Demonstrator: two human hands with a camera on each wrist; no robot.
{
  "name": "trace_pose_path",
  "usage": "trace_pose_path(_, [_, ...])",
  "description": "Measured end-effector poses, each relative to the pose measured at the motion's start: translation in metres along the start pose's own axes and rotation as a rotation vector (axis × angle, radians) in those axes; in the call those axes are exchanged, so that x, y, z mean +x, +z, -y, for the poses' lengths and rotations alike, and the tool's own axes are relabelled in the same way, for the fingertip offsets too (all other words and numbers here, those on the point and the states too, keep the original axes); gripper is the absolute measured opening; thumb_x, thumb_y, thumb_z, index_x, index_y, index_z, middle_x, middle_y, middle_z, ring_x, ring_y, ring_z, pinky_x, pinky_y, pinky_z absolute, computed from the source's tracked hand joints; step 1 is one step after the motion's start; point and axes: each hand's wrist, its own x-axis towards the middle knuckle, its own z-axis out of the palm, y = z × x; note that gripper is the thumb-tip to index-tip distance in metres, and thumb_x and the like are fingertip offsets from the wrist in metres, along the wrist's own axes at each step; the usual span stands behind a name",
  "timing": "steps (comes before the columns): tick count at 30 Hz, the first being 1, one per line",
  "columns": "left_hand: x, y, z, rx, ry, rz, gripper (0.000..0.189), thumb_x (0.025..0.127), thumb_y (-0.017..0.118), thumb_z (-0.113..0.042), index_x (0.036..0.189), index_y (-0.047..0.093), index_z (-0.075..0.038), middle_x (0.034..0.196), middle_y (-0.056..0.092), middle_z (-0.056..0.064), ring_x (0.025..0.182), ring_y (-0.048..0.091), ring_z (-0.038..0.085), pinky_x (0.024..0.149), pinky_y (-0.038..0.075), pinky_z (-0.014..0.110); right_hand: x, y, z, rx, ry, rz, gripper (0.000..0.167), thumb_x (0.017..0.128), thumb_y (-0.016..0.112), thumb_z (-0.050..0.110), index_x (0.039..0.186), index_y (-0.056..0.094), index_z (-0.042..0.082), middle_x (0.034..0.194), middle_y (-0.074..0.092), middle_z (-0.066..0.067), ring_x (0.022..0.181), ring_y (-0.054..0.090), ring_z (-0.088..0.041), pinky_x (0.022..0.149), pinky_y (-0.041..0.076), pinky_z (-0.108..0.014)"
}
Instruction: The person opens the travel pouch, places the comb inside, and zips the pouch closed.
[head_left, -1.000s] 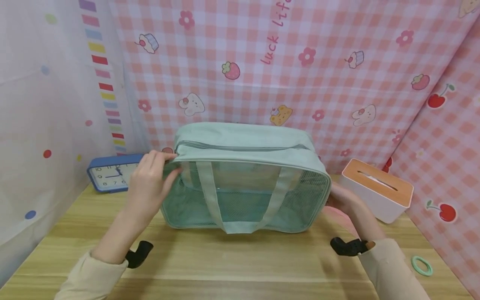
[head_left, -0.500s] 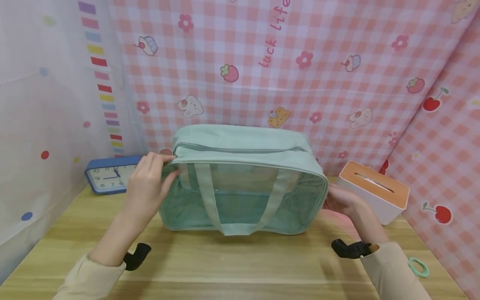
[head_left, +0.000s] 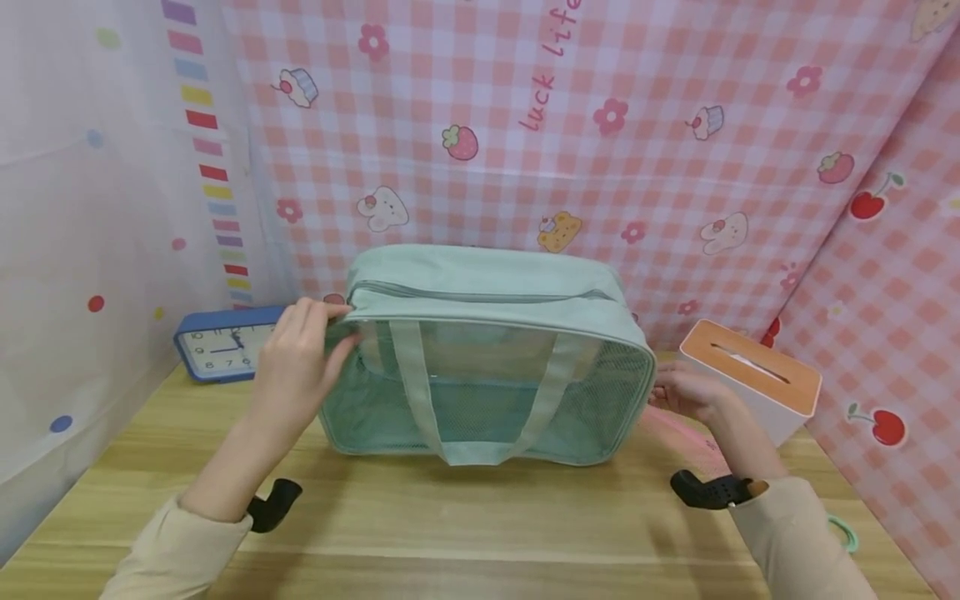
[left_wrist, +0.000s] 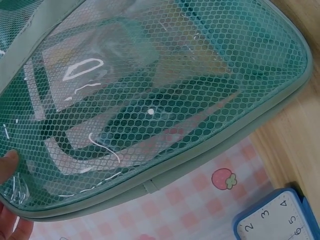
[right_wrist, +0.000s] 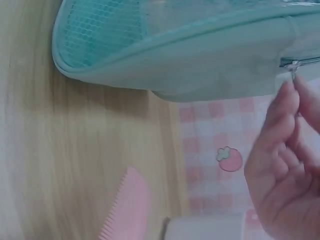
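Observation:
A mint-green bag (head_left: pixel 487 408) with clear mesh panels and two strap handles stands upright on the table, its top zipper (head_left: pixel 480 295) running along the upper side. My left hand (head_left: pixel 298 350) pinches the bag's top left corner between thumb and fingers. At the bag's right end, my right hand (head_left: pixel 690 390) pinches the small metal zipper pull (right_wrist: pixel 294 70) between thumb and fingertips, as the right wrist view shows. Through the mesh in the left wrist view, pale and yellowish shapes (left_wrist: pixel 192 60) are visible inside, but their kind is unclear.
A blue clock (head_left: pixel 221 350) stands behind my left hand. To the right are a white tissue box (head_left: pixel 750 375) with a wooden lid, a pink comb (right_wrist: pixel 129 205) lying flat, and a green ring (head_left: pixel 846 533) partly behind my sleeve. Patterned cloth hangs behind and at both sides.
My right hand has come slightly outward from the bag's right end, so more of its fingers show. The left hand keeps its grip on the corner.

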Motion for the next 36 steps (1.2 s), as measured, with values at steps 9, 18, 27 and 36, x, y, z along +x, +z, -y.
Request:
trace_pose_path(9, [0.0,0.0,-0.001,0.01,-0.023,0.011,0.031,0.073,0.074,-0.003,0.097,0.057,0.007,0.086,0.057,0.018,0.08,0.054,0.032,0.071,0.05,0.042,-0.01,-0.005,0.021,0.009,0.085,-0.245,0.034,0.093,0.046,0.006,0.073,0.069,0.02,0.067,0.065,0.008,0.06,0.059,0.003,0.06,0.051,-0.01])
trace_pose_path(18, [-0.001,0.001,-0.001,0.015,-0.022,0.003,0.032,0.073,0.075,-0.004,0.097,0.057,0.006,0.087,0.058,0.018,0.08,0.054,0.032,0.071,0.051,0.042,-0.016,-0.001,0.031,0.173,0.113,-0.315,0.035,0.092,0.048,0.004,0.068,0.071,0.015,0.067,0.069,0.002,0.064,0.066,-0.004,0.063,0.054,-0.016])
trace_pose_path(27, [-0.002,0.002,-0.001,0.006,-0.03,0.0,0.032,0.073,0.074,-0.004,0.098,0.057,0.006,0.087,0.058,0.018,0.081,0.055,0.032,0.071,0.052,0.043,-0.017,0.008,0.039,0.288,0.096,-0.397,0.026,0.089,0.052,0.001,0.069,0.066,0.009,0.066,0.069,-0.001,0.062,0.067,-0.009,0.063,0.056,-0.02])
trace_pose_path(36, [-0.001,0.002,-0.001,0.009,-0.03,-0.006,0.032,0.073,0.074,-0.004,0.098,0.057,0.006,0.087,0.058,0.018,0.081,0.054,0.032,0.072,0.051,0.042,-0.018,0.014,0.044,0.254,0.113,-0.476,0.025,0.088,0.056,0.006,0.066,0.065,0.013,0.061,0.067,0.003,0.058,0.065,-0.004,0.059,0.055,-0.017])
